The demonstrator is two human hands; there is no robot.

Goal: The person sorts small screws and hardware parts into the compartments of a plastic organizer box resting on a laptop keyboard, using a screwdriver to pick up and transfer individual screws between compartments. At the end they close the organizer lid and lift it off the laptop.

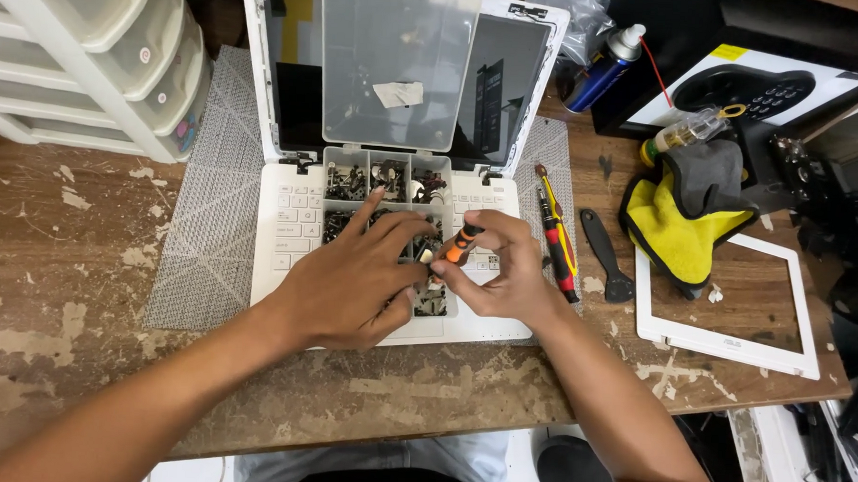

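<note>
A white laptop [287,217] lies open on a grey mat, its screen bezel removed. On its keyboard sits a clear compartment box [347,183] of small dark screws, lid raised. My left hand [352,276] is spread over the box's middle compartments, fingers apart, touching the parts. My right hand [504,267] grips a small orange-and-black screwdriver [461,240] just right of the box, and its fingertips pinch something tiny by the tool's tip, close to my left thumb.
Two screwdrivers [555,238] and a black pry tool [604,252] lie right of the laptop. Farther right are a yellow-and-grey cloth [682,217], a white screen bezel [731,299], a spray can [601,68] and a small bottle [685,134]. White plastic drawers [93,58] stand at back left.
</note>
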